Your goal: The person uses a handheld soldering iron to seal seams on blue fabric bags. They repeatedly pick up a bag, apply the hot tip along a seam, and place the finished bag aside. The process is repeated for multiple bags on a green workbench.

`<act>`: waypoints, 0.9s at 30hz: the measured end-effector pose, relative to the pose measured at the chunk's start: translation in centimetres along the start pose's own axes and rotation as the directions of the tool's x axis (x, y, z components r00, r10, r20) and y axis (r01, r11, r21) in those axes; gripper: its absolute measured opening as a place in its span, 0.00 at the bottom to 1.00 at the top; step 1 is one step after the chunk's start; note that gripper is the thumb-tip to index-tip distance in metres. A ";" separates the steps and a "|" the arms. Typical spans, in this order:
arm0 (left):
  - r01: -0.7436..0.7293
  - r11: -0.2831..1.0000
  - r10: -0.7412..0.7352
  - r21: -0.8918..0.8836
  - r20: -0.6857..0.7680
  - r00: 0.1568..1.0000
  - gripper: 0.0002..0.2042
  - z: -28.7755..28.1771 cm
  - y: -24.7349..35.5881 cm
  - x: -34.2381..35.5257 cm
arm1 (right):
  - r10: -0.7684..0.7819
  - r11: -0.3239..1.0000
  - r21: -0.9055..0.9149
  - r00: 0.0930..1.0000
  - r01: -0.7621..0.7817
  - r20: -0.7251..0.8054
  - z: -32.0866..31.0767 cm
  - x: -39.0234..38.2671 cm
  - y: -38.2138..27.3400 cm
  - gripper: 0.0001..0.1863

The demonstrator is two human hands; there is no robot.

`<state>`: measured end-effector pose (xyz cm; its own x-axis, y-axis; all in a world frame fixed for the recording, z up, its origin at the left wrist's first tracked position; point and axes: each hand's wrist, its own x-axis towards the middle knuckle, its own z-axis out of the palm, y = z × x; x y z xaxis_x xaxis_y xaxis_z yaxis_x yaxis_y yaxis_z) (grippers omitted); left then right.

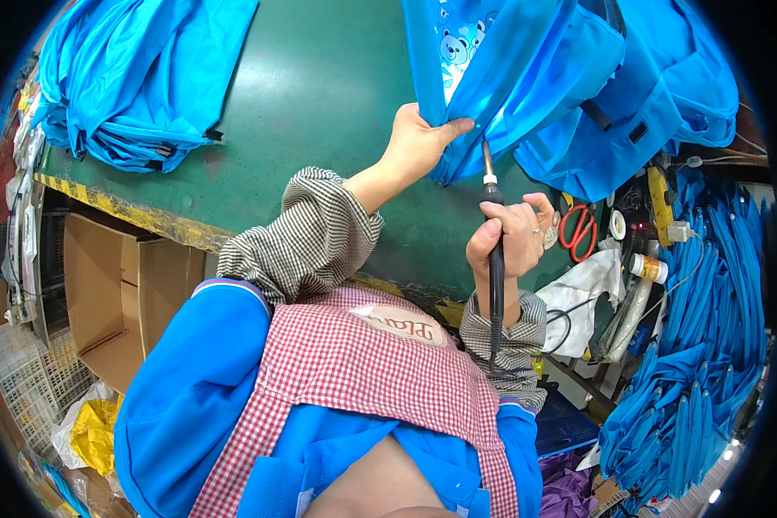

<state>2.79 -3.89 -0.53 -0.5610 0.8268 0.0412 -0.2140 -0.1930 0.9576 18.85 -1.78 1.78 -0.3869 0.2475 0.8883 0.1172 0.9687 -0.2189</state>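
Note:
My right hand (511, 235) is closed round the black handle of a soldering iron (495, 276), whose metal tip points up at a blue fabric piece (514, 78). The tip is at the cloth's near edge; whether it touches I cannot tell. With thumb on top, my left hand (423, 142) pinches the same edge just left of the tip. A white strip printed with blue bears (460, 43) shows in an opening of that fabric. More blue fabric with black buckles (639, 132) lies against it on the right.
A pile of folded blue fabric (147, 78) lies at the left of the green table (319, 78). Red-handled scissors (578, 233), a white tape roll (617, 224) and a small bottle (649, 268) sit at right. Blue pieces (699, 345) hang beyond. A cardboard box (104, 293) stands lower left.

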 end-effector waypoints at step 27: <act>-0.158 0.967 0.116 0.199 0.208 0.971 0.18 -6.1 4.1 1.2 | 0.024 0.937 -0.345 0.993 -0.061 -0.112 3.0 4.9 8.2 0.13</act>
<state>-3.67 -6.91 1.66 -0.4035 0.8905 0.2104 0.0412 -0.2120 0.9764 15.16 7.47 3.12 -0.2789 0.2669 0.9225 0.4487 0.8855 -0.1205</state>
